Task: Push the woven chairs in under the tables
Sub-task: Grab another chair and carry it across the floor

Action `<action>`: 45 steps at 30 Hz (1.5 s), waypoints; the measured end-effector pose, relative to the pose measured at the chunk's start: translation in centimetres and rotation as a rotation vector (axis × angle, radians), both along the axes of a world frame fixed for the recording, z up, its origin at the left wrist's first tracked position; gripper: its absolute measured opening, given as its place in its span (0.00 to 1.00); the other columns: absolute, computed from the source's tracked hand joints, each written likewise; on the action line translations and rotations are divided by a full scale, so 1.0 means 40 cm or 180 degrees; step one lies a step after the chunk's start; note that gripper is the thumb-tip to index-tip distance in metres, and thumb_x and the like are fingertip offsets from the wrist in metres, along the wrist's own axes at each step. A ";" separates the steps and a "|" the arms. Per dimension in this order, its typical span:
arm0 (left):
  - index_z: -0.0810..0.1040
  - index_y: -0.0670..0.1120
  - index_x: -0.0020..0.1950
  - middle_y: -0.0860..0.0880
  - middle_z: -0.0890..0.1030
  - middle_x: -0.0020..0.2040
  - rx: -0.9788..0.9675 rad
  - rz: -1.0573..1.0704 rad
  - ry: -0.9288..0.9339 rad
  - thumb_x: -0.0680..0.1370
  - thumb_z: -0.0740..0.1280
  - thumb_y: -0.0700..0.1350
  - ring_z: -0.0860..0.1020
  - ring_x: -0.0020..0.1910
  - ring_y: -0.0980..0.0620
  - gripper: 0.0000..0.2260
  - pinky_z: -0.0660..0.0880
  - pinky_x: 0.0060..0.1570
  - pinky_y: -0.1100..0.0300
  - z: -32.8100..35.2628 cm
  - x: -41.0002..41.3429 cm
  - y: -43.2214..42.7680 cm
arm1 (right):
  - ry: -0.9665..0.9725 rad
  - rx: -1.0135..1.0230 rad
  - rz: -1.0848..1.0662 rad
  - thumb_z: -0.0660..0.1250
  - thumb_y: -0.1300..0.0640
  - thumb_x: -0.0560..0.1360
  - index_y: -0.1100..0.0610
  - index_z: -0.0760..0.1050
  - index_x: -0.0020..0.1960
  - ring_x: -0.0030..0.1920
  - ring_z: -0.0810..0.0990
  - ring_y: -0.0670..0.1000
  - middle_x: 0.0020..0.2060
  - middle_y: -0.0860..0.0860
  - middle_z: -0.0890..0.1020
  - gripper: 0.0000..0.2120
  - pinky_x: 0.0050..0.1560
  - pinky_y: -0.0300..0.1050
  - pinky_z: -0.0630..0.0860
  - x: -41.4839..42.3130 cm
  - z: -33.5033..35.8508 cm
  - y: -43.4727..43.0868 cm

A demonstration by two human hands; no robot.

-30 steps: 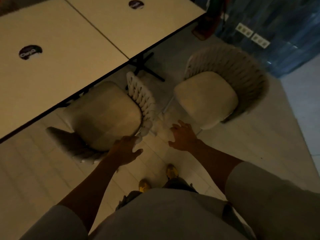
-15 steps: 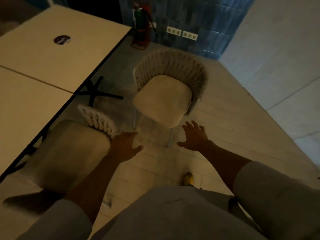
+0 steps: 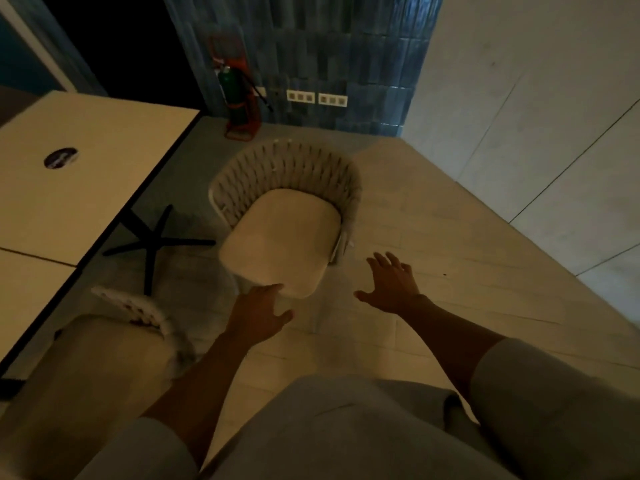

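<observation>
A woven chair (image 3: 284,206) with a pale seat cushion stands out on the floor, apart from the cream table (image 3: 86,174) at the left, its curved back toward the far wall. A second woven chair (image 3: 114,344) sits at lower left, its seat partly under the table edge. My left hand (image 3: 258,313) hovers, fingers relaxed, just before the front edge of the far chair's cushion. My right hand (image 3: 389,285) is spread open over the floor to the right of that chair, touching nothing.
The table's black cross-shaped foot (image 3: 156,242) lies on the floor left of the far chair. A fire extinguisher in a red stand (image 3: 237,98) stands against the blue tiled wall. A white wall (image 3: 554,133) closes the right side.
My view has swung right, away from the near chair toward the far one. My left hand has left the near chair's back, and both hands have moved forward to the far chair.
</observation>
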State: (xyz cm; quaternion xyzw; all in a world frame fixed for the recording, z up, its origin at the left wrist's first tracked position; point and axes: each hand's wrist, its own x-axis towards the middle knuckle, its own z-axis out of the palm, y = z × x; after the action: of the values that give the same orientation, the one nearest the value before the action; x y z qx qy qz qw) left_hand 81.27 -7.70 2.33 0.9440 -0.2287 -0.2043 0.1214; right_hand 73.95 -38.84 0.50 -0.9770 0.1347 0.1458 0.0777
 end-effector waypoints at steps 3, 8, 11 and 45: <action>0.67 0.50 0.78 0.47 0.74 0.73 -0.0171 0.0156 -0.0011 0.72 0.62 0.71 0.71 0.72 0.47 0.40 0.69 0.69 0.49 -0.005 0.022 -0.119 | 0.0014 0.0014 0.0074 0.64 0.27 0.71 0.53 0.57 0.80 0.81 0.53 0.59 0.81 0.53 0.58 0.48 0.75 0.63 0.60 0.030 0.000 -0.105; 0.66 0.51 0.79 0.47 0.74 0.72 -0.0176 0.0373 -0.0033 0.77 0.67 0.64 0.71 0.71 0.45 0.33 0.70 0.68 0.49 -0.021 0.051 -0.280 | 0.0039 0.0059 0.0227 0.64 0.28 0.72 0.55 0.56 0.81 0.80 0.54 0.59 0.81 0.54 0.57 0.47 0.75 0.63 0.60 0.073 -0.005 -0.247; 0.68 0.50 0.78 0.48 0.76 0.71 -0.0359 0.0555 0.0133 0.78 0.68 0.62 0.74 0.69 0.46 0.31 0.73 0.67 0.49 -0.030 0.064 -0.339 | 0.0067 0.0118 0.0297 0.64 0.30 0.74 0.55 0.57 0.80 0.80 0.57 0.60 0.80 0.55 0.59 0.45 0.74 0.62 0.62 0.097 -0.002 -0.294; 0.77 0.49 0.63 0.47 0.82 0.58 -0.0791 0.0735 0.0475 0.77 0.68 0.59 0.80 0.57 0.42 0.19 0.77 0.50 0.50 -0.192 0.502 -0.643 | 0.0507 0.0218 0.0337 0.60 0.34 0.78 0.53 0.59 0.79 0.68 0.74 0.58 0.71 0.55 0.74 0.36 0.63 0.55 0.75 0.559 0.000 -0.456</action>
State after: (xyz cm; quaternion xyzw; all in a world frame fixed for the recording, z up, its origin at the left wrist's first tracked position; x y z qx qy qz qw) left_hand 101.36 -33.44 -5.34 0.9240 -0.1326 -0.2286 0.2763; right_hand 96.31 -57.09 0.48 -0.9649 0.0836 0.2314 0.0923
